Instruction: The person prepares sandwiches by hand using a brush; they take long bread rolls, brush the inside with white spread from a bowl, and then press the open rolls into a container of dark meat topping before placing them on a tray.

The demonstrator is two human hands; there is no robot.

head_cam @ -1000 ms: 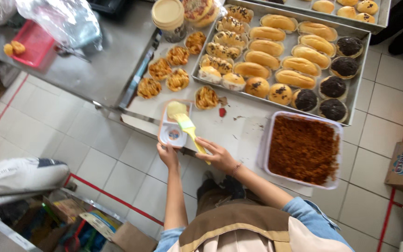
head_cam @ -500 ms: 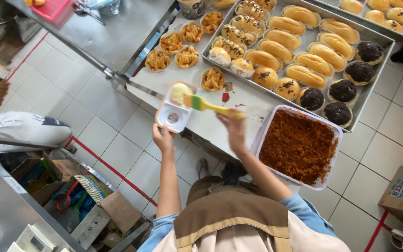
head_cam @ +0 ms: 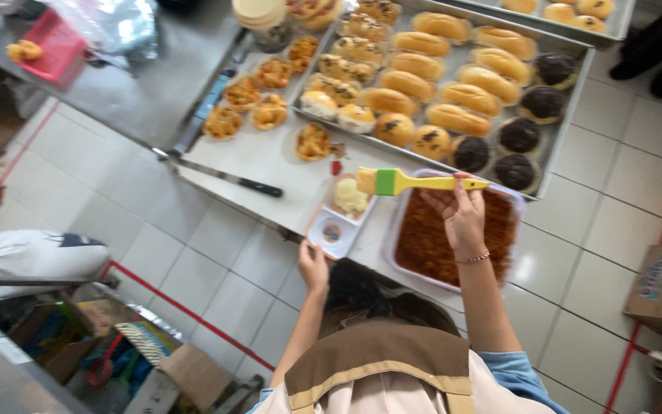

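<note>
Pastry brush (head_cam: 415,182), yellow-handled with a green collar and pale bristles, is held level at the centre of the frame, its handle clamped in the fingers of the right hand (head_cam: 460,218). The bristles are poised above a small white tray (head_cam: 339,218) in which a lump of pale spread and a little round dish are seen. That tray is steadied at its lower edge by the left hand (head_cam: 313,266), whose fingers are closed against its rim. Just right of it, under the right hand, a rectangular container (head_cam: 453,238) filled with reddish-brown shredded topping is set on the tabletop (head_cam: 258,157). A large metal baking tray (head_cam: 568,123) of glazed oblong rolls, round buns and dark chocolate-topped buns is spread across the upper right. Several flaky pastries (head_cam: 270,111) are laid on the bare tabletop at upper centre, and a black-handled knife (head_cam: 227,176) is seen lying near the tabletop's edge, left of the white tray.
</note>
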